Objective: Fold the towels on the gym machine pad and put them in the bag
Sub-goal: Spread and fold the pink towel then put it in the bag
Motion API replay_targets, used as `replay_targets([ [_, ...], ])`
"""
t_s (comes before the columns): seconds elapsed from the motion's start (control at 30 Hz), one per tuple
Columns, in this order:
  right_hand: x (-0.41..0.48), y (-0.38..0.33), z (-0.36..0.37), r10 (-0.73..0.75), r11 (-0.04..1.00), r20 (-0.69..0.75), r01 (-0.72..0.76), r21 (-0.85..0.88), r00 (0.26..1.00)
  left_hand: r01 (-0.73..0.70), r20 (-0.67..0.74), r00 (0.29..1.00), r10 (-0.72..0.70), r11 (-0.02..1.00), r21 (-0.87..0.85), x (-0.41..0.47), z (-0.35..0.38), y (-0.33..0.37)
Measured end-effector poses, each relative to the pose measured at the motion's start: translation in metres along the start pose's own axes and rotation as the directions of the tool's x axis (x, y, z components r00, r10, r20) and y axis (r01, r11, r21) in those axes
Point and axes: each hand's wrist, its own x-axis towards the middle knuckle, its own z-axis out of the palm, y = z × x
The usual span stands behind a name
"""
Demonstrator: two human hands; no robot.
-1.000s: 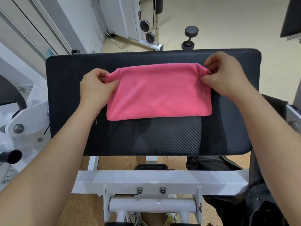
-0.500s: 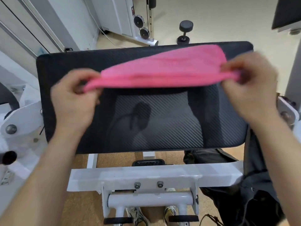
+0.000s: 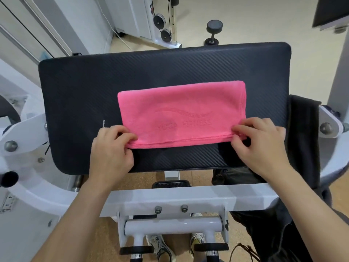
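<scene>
A pink towel (image 3: 181,112) lies folded flat on the black gym machine pad (image 3: 79,87), with a faint embossed logo facing up. My left hand (image 3: 111,148) pinches the towel's near left corner. My right hand (image 3: 258,142) pinches the near right corner. Both hands rest on the pad at the towel's near edge. A dark bag (image 3: 302,144) hangs at the pad's right side and spreads down to the floor.
The white machine frame (image 3: 170,197) runs below the pad, with a crossbar and black foot pegs. White pivot arms flank the pad on both sides. A dumbbell (image 3: 213,33) and a cable machine (image 3: 162,21) stand on the floor beyond. My shoes show underneath.
Both hands lifted the towel's far edge, swung it over towards me and laid it down. The towel is now folded over, with the hands at its near corners.
</scene>
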Motion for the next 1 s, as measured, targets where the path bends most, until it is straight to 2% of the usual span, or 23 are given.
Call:
replay_targets([
  [0.07, 0.007, -0.007, -0.007, 0.091, 0.99, 0.046, -0.096, 0.099, 0.995, 0.004, 0.01, 1.0, -0.004, 1.0, 0.009, -0.001, -0.001, 0.01],
  [0.13, 0.012, -0.008, -0.005, 0.19, 0.96, 0.009, -0.188, 0.209, 0.982, -0.026, 0.019, 0.999, 0.027, 0.998, -0.056, 0.0, 0.002, 0.028],
  [0.23, 0.018, -0.011, 0.004, 0.35, 0.908, -0.021, -0.334, 0.253, 0.937, -0.121, 0.062, 0.99, 0.128, 0.987, -0.107, 0.007, 0.019, 0.057],
  [0.43, 0.028, -0.017, 0.012, 0.446, 0.847, -0.03, -0.41, 0.339, 0.895, -0.192, 0.048, 0.979, 0.198, 0.977, -0.095, 0.019, 0.035, 0.063],
  [0.57, 0.036, -0.017, 0.01, 0.539, 0.724, 0.043, -0.489, 0.487, 0.841, -0.286, -0.002, 0.958, 0.288, 0.95, -0.123, 0.018, 0.031, 0.055],
  [0.67, 0.039, -0.015, 0.007, 0.598, 0.64, 0.083, -0.537, 0.55, 0.797, -0.369, 0.0, 0.929, 0.369, 0.927, -0.064, 0.016, 0.03, 0.051],
  [0.77, 0.038, -0.018, 0.009, 0.571, 0.724, -0.002, -0.502, 0.473, 0.821, -0.364, 0.066, 0.928, 0.366, 0.931, -0.035, 0.015, 0.033, 0.049],
  [0.87, 0.03, -0.027, 0.012, 0.454, 0.866, -0.183, -0.384, 0.319, 0.872, -0.305, 0.089, 0.946, 0.312, 0.949, -0.084, 0.015, 0.031, 0.051],
  [0.93, 0.025, -0.042, 0.015, 0.311, 0.94, -0.292, -0.248, 0.234, 0.904, -0.166, 0.015, 0.985, 0.17, 0.974, -0.153, 0.012, 0.025, 0.055],
  [1.0, 0.022, -0.064, 0.024, 0.126, 0.983, -0.291, -0.08, 0.165, 0.949, 0.087, -0.119, 0.987, -0.111, 0.978, -0.188, 0.012, 0.016, 0.051],
])
